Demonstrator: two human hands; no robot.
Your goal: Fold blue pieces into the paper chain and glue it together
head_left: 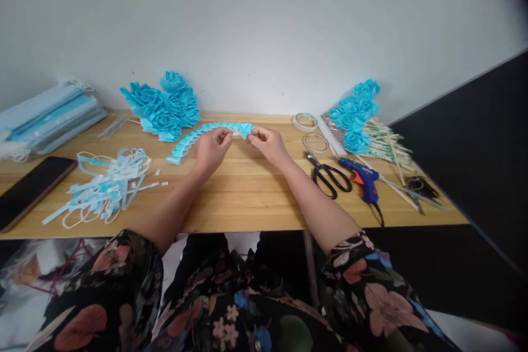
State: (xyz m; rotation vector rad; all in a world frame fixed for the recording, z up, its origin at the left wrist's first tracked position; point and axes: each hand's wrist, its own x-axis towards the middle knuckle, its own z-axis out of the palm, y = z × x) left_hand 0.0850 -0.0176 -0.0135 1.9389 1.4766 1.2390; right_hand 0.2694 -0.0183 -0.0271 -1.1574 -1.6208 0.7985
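A long pleated light-blue strip [193, 139] curves across the wooden table [247, 198]. My left hand [212, 148] pinches the strip near its right end. My right hand [268, 143] pinches the folded blue tip [246, 130] just beside it. Both hands are closed on the strip, fingers almost touching, raised slightly above the tabletop. The rest of the strip trails down to the left and rests on the table.
Blue paper roses [165, 104] lie at the back. More roses on sticks [357, 115] lie at the right, by tape rolls [315, 142], black scissors [330, 176] and a blue glue gun [365, 179]. At the left are stacked masks [49, 115], cut scraps [107, 187] and a phone [31, 187].
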